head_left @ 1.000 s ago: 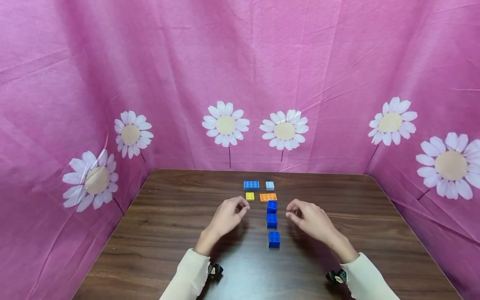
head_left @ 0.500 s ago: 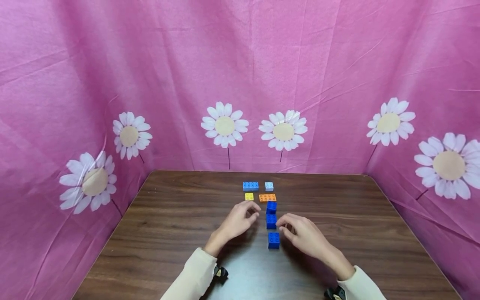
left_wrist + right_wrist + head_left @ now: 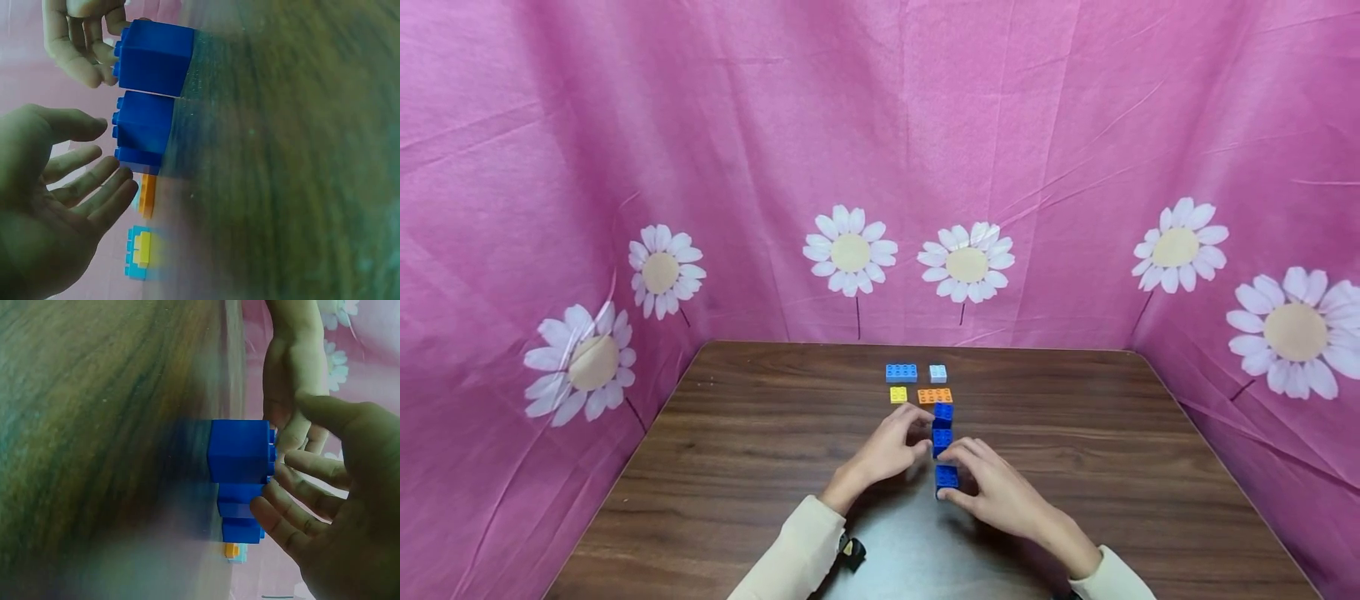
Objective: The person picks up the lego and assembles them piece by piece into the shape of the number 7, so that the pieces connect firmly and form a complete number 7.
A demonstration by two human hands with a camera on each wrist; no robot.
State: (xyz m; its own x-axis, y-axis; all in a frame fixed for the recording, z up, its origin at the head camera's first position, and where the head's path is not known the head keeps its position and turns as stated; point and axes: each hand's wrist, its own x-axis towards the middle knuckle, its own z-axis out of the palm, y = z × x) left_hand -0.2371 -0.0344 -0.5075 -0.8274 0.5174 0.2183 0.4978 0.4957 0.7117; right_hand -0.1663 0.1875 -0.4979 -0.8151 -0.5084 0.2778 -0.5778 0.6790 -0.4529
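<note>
Three dark blue bricks stand in a line running away from me: the near brick (image 3: 947,477), the middle brick (image 3: 942,442) and the far brick (image 3: 943,414). Left of the two farther ones is my left hand (image 3: 883,450), its fingers loosely bent and holding nothing. My right hand (image 3: 1003,492) reaches round the near brick from the right, thumb on its near side and fingers beyond it. In the right wrist view, those fingers (image 3: 290,519) spread beside the near brick (image 3: 240,451) without gripping it; whether they touch cannot be told.
Behind the dark blue bricks lie an orange brick (image 3: 935,396), a yellow brick (image 3: 898,395), a medium blue brick (image 3: 901,372) and a pale blue brick (image 3: 937,373). A pink flowered curtain (image 3: 1037,167) surrounds the brown wooden table (image 3: 737,433) at the back and sides.
My left hand has moved right, up to the farther dark blue bricks. My right hand has come left and nearer to me, around the near brick. The bricks have stayed put.
</note>
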